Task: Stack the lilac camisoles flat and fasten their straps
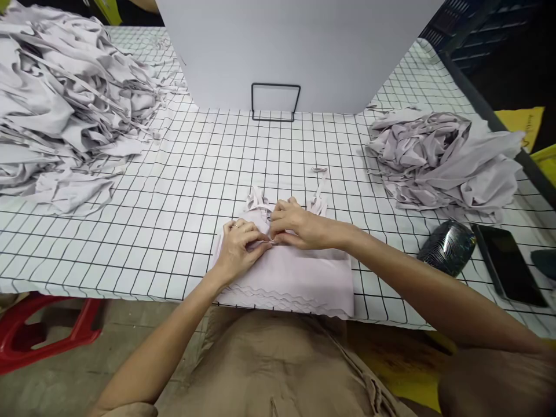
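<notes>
A pale pink garment [299, 278] with thin straps lies flat at the table's near edge, its scalloped hem toward my body. My left hand [241, 246] rests on its upper left part, thumb and forefinger pinching the cloth near the middle. Right beside it, my right hand [291, 225] is closed with its fingertips on the same spot of the garment. The two hands almost touch. Straps stick out beyond the hands, away from me.
The gridded tablecloth [174, 174] bears a big heap of pale cloth [73, 98] at left and a smaller pile [443, 156] at right. Nearby lie a dark glossy object [449, 248] and a phone [508, 263]. A white board [299, 52] stands behind; a red stool [82, 324] is lower left.
</notes>
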### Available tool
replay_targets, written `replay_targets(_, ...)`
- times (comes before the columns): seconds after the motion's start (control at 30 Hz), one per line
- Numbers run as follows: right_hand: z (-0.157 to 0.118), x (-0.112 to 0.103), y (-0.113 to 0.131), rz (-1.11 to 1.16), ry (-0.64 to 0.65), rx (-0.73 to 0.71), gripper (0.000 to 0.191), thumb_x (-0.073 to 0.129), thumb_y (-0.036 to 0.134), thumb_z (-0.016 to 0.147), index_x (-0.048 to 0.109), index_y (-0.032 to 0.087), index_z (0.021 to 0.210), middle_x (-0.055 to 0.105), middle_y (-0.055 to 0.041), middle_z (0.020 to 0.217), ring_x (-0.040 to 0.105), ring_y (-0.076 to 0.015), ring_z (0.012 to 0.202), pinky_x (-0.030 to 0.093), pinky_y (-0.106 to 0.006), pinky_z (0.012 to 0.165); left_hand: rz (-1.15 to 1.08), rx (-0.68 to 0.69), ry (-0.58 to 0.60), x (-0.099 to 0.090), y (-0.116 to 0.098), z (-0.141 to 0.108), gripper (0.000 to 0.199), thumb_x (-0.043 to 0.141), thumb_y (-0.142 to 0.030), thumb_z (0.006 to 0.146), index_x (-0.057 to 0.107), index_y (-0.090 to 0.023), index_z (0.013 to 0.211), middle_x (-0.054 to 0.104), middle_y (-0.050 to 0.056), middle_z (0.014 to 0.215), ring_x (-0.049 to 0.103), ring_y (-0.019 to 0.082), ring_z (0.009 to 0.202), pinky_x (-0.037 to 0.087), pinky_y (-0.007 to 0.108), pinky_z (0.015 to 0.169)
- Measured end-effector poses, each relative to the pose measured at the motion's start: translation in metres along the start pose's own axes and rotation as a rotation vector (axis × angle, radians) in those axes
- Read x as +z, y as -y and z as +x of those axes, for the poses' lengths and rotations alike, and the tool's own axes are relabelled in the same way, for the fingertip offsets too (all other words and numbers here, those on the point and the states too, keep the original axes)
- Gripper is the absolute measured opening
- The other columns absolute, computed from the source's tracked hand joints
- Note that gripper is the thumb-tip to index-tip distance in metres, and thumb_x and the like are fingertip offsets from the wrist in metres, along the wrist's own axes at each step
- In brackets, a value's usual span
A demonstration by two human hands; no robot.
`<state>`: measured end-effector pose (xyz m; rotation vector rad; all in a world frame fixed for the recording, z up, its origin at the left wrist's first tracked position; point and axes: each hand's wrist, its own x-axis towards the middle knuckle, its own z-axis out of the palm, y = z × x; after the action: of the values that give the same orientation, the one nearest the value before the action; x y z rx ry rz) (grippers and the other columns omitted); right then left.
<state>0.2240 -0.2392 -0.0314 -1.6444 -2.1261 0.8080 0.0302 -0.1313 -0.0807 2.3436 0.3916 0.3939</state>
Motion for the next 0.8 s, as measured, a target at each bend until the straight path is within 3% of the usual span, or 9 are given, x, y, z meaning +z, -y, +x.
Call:
replay_targets(0.23, 0.004, -0.007, 0.004, -0.153, 0.062, 0.005, 0.022, 0.053, 0.014, 0.099, 0.066, 0.015, 0.081, 0.060, -0.0048, 0.084, 0.042, -0.0218, 0.092, 0.025, -0.065, 0.102, -0.008, 0.005, 0.001, 0.000, 0.000, 0.000, 0.011, 0.071, -0.032, 0.091, 0.074, -0.023, 0.084, 0.065, 0.000, 0.078, 0.057, 0.020, 0.084, 0.030, 0.041, 0.091)
replay_targets(0.63, 0.011, -0.007, 0.006, -0.183, 0.133, -0.064, 0.026, 0.052, 0.018, 0.102, 0.070, 0.016, 0.084, 0.058, -0.0040, 0.080, 0.042, -0.0208, 0.089, 0.031, -0.058, 0.099, -0.023, -0.012, 0.000, 0.000, 0.001, 0.000, 0.012, 0.070, -0.034, 0.091, 0.074, -0.024, 0.085, 0.065, 0.000, 0.079, 0.056, 0.020, 0.083, 0.030, 0.042, 0.093)
replay_targets(0.8, 0.011, -0.009, 0.008, -0.142, 0.152, -0.030, 0.023, 0.054, 0.017, 0.101, 0.068, 0.014, 0.083, 0.058, -0.0045, 0.082, 0.044, -0.0218, 0.091, 0.028, -0.064, 0.102, -0.029, -0.008, -0.008, 0.000, 0.001, 0.000, 0.013, 0.070, -0.033, 0.091, 0.073, -0.023, 0.084, 0.065, 0.001, 0.079, 0.057, 0.020, 0.084, 0.030, 0.042, 0.092)
